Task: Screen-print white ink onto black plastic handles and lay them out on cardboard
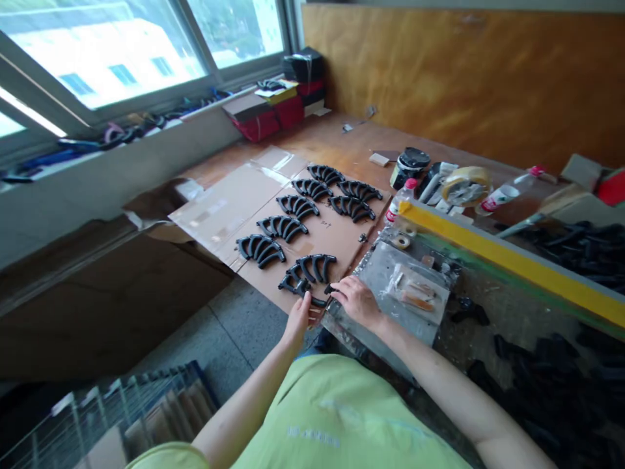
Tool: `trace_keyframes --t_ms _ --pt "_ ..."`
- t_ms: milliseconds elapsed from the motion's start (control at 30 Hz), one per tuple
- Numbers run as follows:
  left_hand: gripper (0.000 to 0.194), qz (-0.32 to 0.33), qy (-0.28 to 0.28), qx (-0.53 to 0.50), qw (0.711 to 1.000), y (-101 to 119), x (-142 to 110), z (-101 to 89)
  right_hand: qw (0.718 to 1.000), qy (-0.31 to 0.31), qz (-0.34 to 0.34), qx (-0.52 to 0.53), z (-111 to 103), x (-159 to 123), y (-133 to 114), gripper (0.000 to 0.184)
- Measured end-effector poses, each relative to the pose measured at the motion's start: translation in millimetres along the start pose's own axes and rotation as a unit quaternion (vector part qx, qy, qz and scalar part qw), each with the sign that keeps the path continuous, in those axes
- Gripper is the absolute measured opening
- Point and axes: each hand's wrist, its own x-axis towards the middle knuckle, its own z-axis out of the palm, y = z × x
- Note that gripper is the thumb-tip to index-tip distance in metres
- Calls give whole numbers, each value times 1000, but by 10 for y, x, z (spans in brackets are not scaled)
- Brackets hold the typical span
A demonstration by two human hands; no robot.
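Observation:
My left hand (295, 320) is at the near edge of the cardboard sheet (322, 238), its thumb and fingers closed on a black curved part (318, 301). Just to its right, my right hand (357, 301) pinches a small dark piece (330, 288), mostly hidden by the fingertips. Close in front of both hands lies a fan-shaped group of black curved parts (315, 267). Further groups of the same curved parts (261, 251) are laid out in two rows on the cardboard.
Right of the cardboard, a grey board (385, 267) carries a plastic bag (417, 292). A yellow-topped bar (512, 260) stands beyond it, with loose black parts (537, 371) heaped on its near side. Tape (466, 185), bottles (403, 198) and a black tub (410, 166) stand behind.

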Motion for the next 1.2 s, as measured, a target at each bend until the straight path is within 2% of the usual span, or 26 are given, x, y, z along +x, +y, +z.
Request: trace_keyframes --t_ms 67,133,267,400,533,633,700,767,833,967,1067,1200 --pt "57 -16 70 12 997 -122 144 -310 999 -23 30 -7 198 264 140 21" --pt "56 -36 114 24 993 -237 258 -530 996 -54 66 -19 387 503 250 19" --pt "57 -34 127 118 984 -364 432 -701 991 -80 93 -48 684 819 255 22" --pt "56 -25 118 184 976 -343 548 -737 989 -89 77 -89 812 937 48 28" --pt "49 11 157 233 960 -306 500 -764 974 -154 116 -118 862 1013 -152 28" --pt "37 101 198 277 935 -315 389 -726 962 -183 154 -133 908 1101 -226 26" --pt "31 187 200 320 907 -327 346 -668 956 -193 170 -143 936 1158 -240 28" --pt "31 236 190 367 879 -329 355 -599 953 -199 171 -151 946 1196 -229 30" --pt "33 221 185 410 865 -310 409 -541 954 -203 158 -155 927 1210 -193 28" --pt "40 136 187 467 854 -214 542 -495 954 -199 139 -176 836 1191 -77 27" --pt "40 101 180 475 855 -136 588 -508 953 -205 128 -185 796 1169 -7 27" --pt "36 100 178 453 868 -98 597 -520 954 -203 117 -185 828 1125 31 26"
